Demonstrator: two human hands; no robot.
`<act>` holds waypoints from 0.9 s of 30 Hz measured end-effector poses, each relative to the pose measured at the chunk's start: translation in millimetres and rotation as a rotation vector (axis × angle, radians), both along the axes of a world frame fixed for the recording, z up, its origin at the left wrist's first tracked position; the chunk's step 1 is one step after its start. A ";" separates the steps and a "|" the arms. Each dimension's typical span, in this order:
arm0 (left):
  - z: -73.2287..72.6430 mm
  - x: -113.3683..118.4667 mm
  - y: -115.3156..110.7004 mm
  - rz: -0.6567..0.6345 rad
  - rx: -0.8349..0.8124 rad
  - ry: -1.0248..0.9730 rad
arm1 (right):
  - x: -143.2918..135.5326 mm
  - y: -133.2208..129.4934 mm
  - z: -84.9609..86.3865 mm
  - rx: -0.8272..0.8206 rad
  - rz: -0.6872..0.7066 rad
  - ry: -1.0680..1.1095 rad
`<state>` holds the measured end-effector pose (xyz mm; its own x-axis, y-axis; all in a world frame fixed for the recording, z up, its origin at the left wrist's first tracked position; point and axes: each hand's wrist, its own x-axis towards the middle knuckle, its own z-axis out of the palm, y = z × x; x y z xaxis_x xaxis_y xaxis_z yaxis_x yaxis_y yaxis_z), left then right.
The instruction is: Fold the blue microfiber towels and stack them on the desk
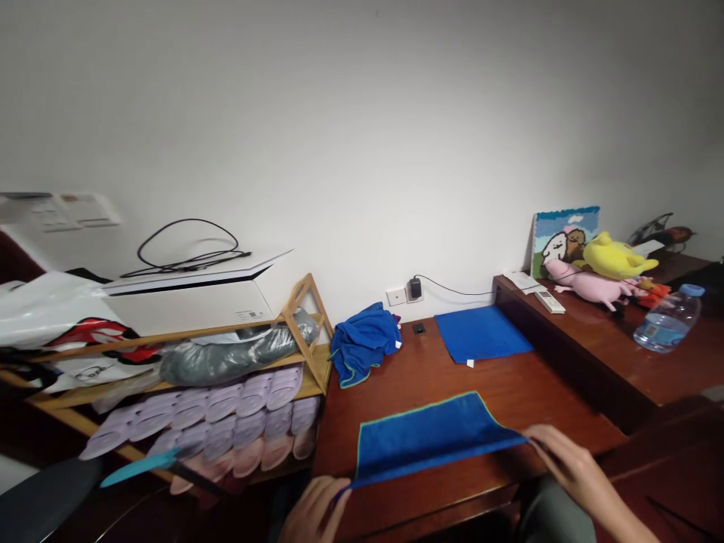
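A blue cloth [424,434] with a light green edge is stretched over the front of the brown wooden desk [390,392]. Its near edge is raised between my hands, while the far part lies on the wood. My left hand [317,507] pinches the near left corner. At the near right corner, my right hand [562,458] grips the cloth with closed fingers. Behind it, a second blue cloth [480,333] lies flat against the wall side, a white tag at its front edge. A crumpled pile of blue cloth [365,343] sits at the desk's back left.
To the right, a raised brown surface [599,343] holds a water bottle [667,320], plush toys [616,256], a white remote [550,302] and a picture [557,237]. A wooden rack [314,362] with several slippers and a white box [197,305] stands left. A black charger [415,287] is plugged into the wall.
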<state>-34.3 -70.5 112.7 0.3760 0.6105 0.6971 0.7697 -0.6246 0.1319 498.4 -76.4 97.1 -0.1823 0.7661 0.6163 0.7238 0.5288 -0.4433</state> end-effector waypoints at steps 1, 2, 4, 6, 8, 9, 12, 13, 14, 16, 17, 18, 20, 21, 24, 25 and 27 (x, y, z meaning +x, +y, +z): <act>17.5 6.0 3.0 0.002 0.025 -0.012 | 8.5 1.1 17.8 0.038 -0.011 0.005; 35.5 12.8 6.5 -0.014 0.041 -0.017 | 17.1 1.9 35.7 0.068 -0.023 0.003; 71.2 28.2 15.4 -0.077 0.067 -0.031 | 34.2 3.0 70.3 0.101 -0.056 -0.015; 103.8 44.6 27.7 -0.151 0.068 -0.072 | 50.9 4.5 100.6 0.121 -0.095 -0.051; 130.0 60.6 43.9 -0.223 0.042 -0.133 | 67.1 7.7 123.8 0.137 -0.129 -0.093; 140.1 68.2 53.4 -0.262 0.019 -0.160 | 75.1 10.4 132.3 0.136 -0.137 -0.113; 158.2 89.9 88.4 -0.356 -0.106 -0.201 | 98.7 25.6 145.8 0.093 -0.160 -0.150; 161.0 97.4 102.3 -0.369 -0.162 -0.203 | 106.5 34.3 147.4 0.079 -0.166 -0.157; 162.8 105.4 117.6 -0.372 -0.218 -0.203 | 114.5 45.6 148.3 0.071 -0.171 -0.162; 165.8 123.8 152.3 -0.371 -0.309 -0.192 | 130.6 76.8 150.7 0.068 -0.192 -0.165; 167.9 134.4 171.7 -0.370 -0.336 -0.185 | 138.7 96.5 153.2 0.072 -0.207 -0.165; 170.7 146.1 192.2 -0.369 -0.351 -0.178 | 146.6 118.5 157.3 0.078 -0.226 -0.163; 178.9 171.3 234.8 -0.352 -0.333 -0.175 | 161.5 166.4 169.7 0.088 -0.276 -0.152; 183.6 184.1 255.5 -0.335 -0.308 -0.181 | 168.1 190.3 177.5 0.087 -0.308 -0.140; 193.7 216.9 307.6 -0.273 -0.214 -0.209 | 183.2 251.5 197.6 0.093 -0.407 -0.081; 193.4 224.7 319.8 -0.258 -0.191 -0.212 | 186.8 266.6 200.2 0.107 -0.437 -0.056; 184.3 234.7 335.7 -0.235 -0.164 -0.197 | 192.6 287.6 194.4 0.145 -0.488 0.000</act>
<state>200.4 265.2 297.0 0.3871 0.6331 0.6703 0.5574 -0.7398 0.3769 691.0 211.2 291.5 0.1760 0.6683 0.7228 0.9017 0.1851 -0.3907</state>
